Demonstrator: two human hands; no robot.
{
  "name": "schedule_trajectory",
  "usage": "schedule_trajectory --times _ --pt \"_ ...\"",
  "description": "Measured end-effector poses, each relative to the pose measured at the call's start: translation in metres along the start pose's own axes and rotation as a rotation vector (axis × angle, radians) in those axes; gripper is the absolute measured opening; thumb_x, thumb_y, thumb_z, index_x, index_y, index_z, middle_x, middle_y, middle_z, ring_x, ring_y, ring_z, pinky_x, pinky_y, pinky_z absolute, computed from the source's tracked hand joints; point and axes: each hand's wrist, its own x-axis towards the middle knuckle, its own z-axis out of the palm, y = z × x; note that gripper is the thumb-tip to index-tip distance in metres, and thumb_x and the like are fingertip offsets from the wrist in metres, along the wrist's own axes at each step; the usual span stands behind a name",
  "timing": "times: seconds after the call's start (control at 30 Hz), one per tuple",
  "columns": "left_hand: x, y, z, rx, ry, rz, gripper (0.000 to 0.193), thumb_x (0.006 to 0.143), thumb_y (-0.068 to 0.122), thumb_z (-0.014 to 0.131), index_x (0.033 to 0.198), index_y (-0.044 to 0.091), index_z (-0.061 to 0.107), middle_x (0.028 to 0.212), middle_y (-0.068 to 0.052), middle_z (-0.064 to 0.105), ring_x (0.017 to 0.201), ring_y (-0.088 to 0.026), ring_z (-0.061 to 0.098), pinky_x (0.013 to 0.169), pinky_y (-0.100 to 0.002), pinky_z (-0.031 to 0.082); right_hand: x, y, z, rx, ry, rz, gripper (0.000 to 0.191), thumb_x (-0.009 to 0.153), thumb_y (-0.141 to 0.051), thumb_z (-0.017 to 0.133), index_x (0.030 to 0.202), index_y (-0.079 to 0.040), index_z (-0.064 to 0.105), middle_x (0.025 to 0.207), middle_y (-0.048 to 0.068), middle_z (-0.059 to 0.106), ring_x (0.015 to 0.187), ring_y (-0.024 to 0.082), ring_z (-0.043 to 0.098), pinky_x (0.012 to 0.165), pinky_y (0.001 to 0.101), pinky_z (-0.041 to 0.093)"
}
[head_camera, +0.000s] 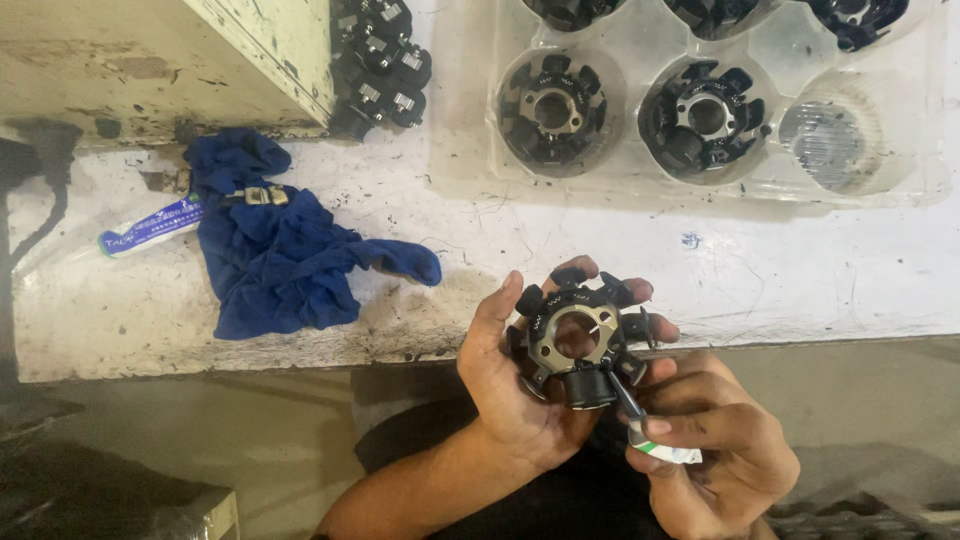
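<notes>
So the left hand is cupped around a stator core, a black ring with stubby poles sticking out all round and a metal-coloured inner plate. Thumb sits at about 10 o'clock of the part, fingertips wrap up past its far edge from 12 to 3 o'clock, and the palm carries it from underneath, so it's firmly held, tilted face-up toward the camera, just off the near edge of the bench.

The right hand is at roughly 4 o'clock from the stator, pinched shut on a small glue tube, white and green, with its dark thin nozzle pointing up to the pole at 6 o'clock of the ring. Looks like the tip touches it, can't say for sure.

Further out: at 9 o'clock a crumpled blue rag lies on the scuffed white workbench, with another small tube beside it. Up at 12 to 1 o'clock there's a clear plastic tray with more stators sitting in round pockets, one pocket empty.
</notes>
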Motion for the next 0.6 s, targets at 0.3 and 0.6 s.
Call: schedule_trajectory --times 0.3,0.6 --pt "0.018 0.006 0.011 0.294 -0.003 0.111 0.053 0.106 0.048 0.043 0.132 0.003 0.053 0.129 -0.028 0.060 0.116 -0.048 0.065 0.094 -0.057 0.061 -0.005 -0.007 -0.014 0.211 0.162 0.094 0.018 0.097 -0.008 0.078 0.098 0.001 0.063 0.078 0.014 0.068 0.077 0.019 0.066 0.080 0.0357 0.054" --pt "0.192 -0.032 0.025 1.277 -0.496 0.624 0.036 0.113 0.028 0.050 0.115 -0.006 0.062 0.110 -0.015 0.066 0.092 -0.024 0.072 0.080 -0.045 0.058 -0.025 0.020 -0.046 0.268 0.346 0.036 0.025 0.103 -0.016 0.077 0.104 0.001 0.058 0.078 0.018 0.067 0.074 0.024 0.064 0.066 0.0321 0.051"
